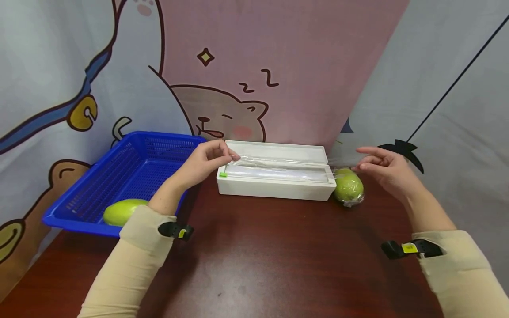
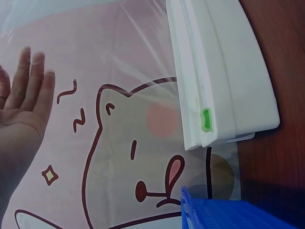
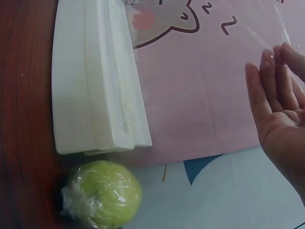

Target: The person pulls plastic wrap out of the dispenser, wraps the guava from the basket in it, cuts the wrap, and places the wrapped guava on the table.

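A clear sheet of cling film (image 1: 270, 161) is stretched above a white cling film dispenser (image 1: 274, 190) with its lid raised at the back. My left hand (image 1: 202, 164) pinches the film's left end between thumb and fingertips, over the dispenser's left end. On the other side my right hand (image 1: 391, 174) pinches the right end; in the right wrist view its thumb meets the fingertips (image 3: 268, 57) at the film. Below and left of that hand, a round green fruit (image 1: 348, 186) wrapped in film sits against the dispenser's right end. A green slide cutter (image 2: 206, 119) shows on the dispenser.
A blue plastic basket (image 1: 75, 225) stands at the left, partly behind my left forearm, with an unwrapped green fruit (image 1: 122, 211) in it. A dark brown wooden table (image 1: 278, 256) lies underneath. Behind hangs a cartoon-print curtain (image 1: 310, 75).
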Tool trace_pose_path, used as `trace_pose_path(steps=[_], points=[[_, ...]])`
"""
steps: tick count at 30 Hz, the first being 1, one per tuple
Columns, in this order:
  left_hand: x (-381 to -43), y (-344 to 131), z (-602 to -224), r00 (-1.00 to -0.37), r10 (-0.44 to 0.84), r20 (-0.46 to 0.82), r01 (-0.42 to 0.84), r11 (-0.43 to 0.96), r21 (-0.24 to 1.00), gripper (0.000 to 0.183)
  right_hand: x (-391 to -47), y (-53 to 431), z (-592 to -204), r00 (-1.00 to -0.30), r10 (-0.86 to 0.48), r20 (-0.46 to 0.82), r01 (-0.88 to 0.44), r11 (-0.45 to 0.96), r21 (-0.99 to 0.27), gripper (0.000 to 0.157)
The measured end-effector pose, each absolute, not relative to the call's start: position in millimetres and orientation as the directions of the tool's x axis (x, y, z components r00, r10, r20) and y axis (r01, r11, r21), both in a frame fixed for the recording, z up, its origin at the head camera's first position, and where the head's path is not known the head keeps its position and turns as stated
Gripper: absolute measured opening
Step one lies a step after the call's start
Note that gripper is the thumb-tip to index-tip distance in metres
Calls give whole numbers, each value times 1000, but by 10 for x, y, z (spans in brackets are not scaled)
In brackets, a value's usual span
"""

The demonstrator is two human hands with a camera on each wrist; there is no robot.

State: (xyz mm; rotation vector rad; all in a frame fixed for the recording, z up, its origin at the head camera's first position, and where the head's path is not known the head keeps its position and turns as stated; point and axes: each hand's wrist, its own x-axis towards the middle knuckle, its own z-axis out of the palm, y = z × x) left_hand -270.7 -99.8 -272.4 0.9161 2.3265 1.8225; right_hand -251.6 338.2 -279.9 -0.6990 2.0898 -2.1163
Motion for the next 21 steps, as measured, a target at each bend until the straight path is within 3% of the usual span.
trace_pose_path(steps=[6, 14, 21], points=[[-2657, -1028, -2739, -787, 535, 307, 401, 66, 914, 13, -2484, 3423, -2823, -863, -454, 221, -275, 55, -960, 34], [-2553, -1072, -2789, -764, 591, 258, 389, 103, 916, 13, -2463, 3436, -2884, -704, -651, 283, -280, -112, -954, 41], [-2502, -1102, -2855, -753, 616, 232, 383, 124, 916, 12, -2449, 3466, -2924, -632, -725, 274, -283, -114, -952, 43]])
